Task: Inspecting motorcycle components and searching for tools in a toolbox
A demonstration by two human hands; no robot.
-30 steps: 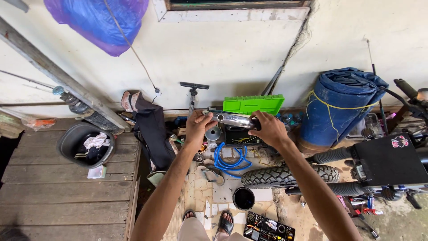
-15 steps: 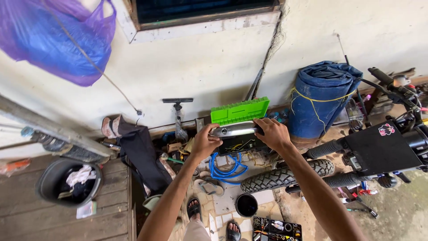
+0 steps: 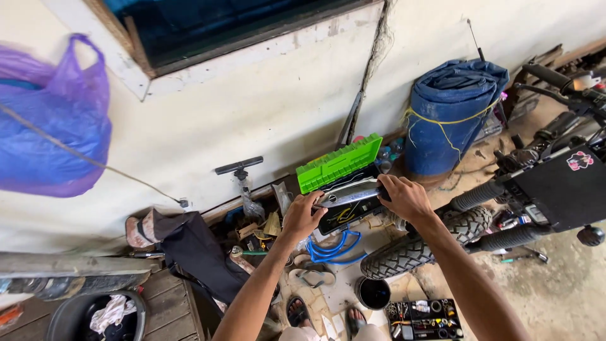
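Note:
I hold a shiny, silver-coloured metal part (image 3: 348, 193) level in front of me, out over the floor. My left hand (image 3: 303, 216) grips its left end and my right hand (image 3: 404, 197) grips its right end. Below it stands an open toolbox (image 3: 346, 215) with a bright green lid (image 3: 338, 163). A coil of blue hose (image 3: 334, 247) lies on the floor under my hands, and my feet in sandals show at the bottom.
A motorcycle's knobby front tyre (image 3: 413, 246) and black fork (image 3: 505, 215) stand at the right. A rolled blue tarp (image 3: 451, 117) leans on the wall. An open black tool case (image 3: 423, 319), black cup (image 3: 374, 293), floor pump (image 3: 240, 173), dark cloth (image 3: 199, 252), bucket (image 3: 88, 316), purple bag (image 3: 53, 120).
The view has tilted and shifted left, so the window and purple bag loom larger. Both hands keep hold of the metal part, which now sits slightly lower and right in view.

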